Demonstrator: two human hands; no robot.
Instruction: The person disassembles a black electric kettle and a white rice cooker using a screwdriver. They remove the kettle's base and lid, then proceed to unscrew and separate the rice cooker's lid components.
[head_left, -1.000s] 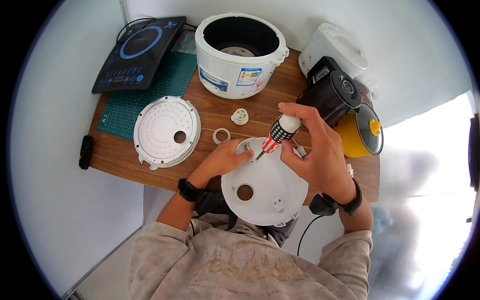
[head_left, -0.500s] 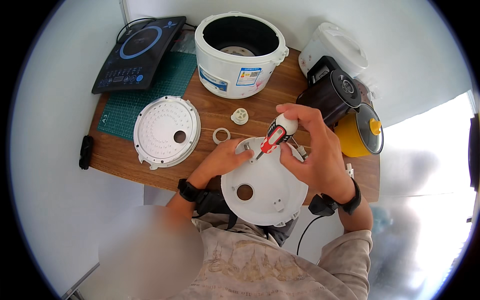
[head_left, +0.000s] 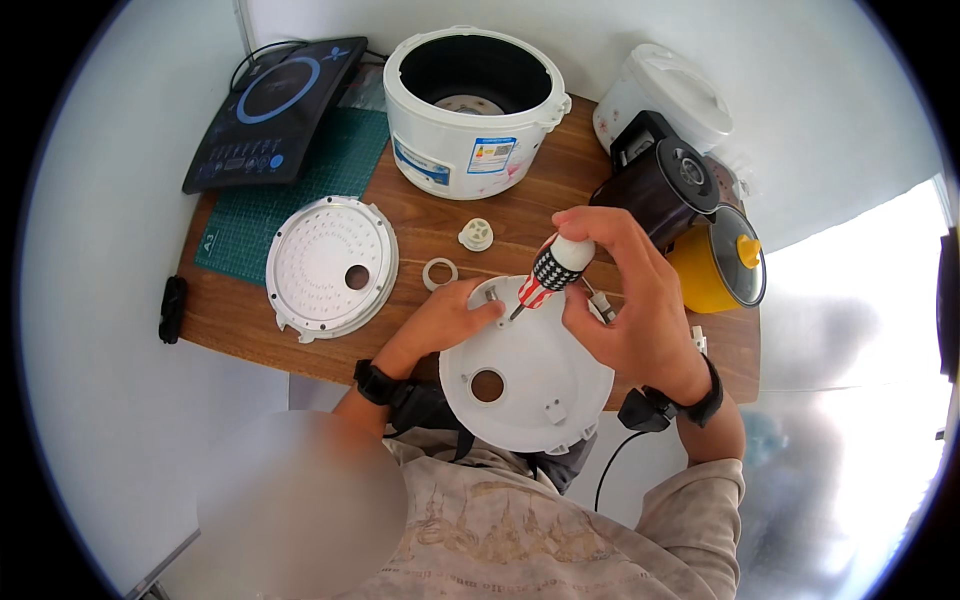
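The screwdriver (head_left: 552,272), with a white, black and red patterned handle, is pinched by its handle end in the fingers of my right hand (head_left: 632,300). It leans over a round white plastic lid (head_left: 530,385), its tip at a small fitting near the lid's far left edge. My left hand (head_left: 445,322) grips that edge, the thumb lying over the inside face beside the screwdriver tip. The lid is tilted at the table's front edge, above my lap, and has a round hole left of its middle. Whether a screw sits under the tip is too small to tell.
Left of the lid lie a white ring (head_left: 440,263), a small slotted white cap (head_left: 476,235) and a perforated round inner cover (head_left: 325,240). Behind stand an open rice cooker body (head_left: 455,170), an induction cooker (head_left: 275,110) on a green mat, a dark kettle (head_left: 655,190) and a yellow pot (head_left: 700,270).
The screwdriver handle has turned about its length, so a black-and-white dotted side now shows. Both hands stay almost in place; the whole view has shifted slightly.
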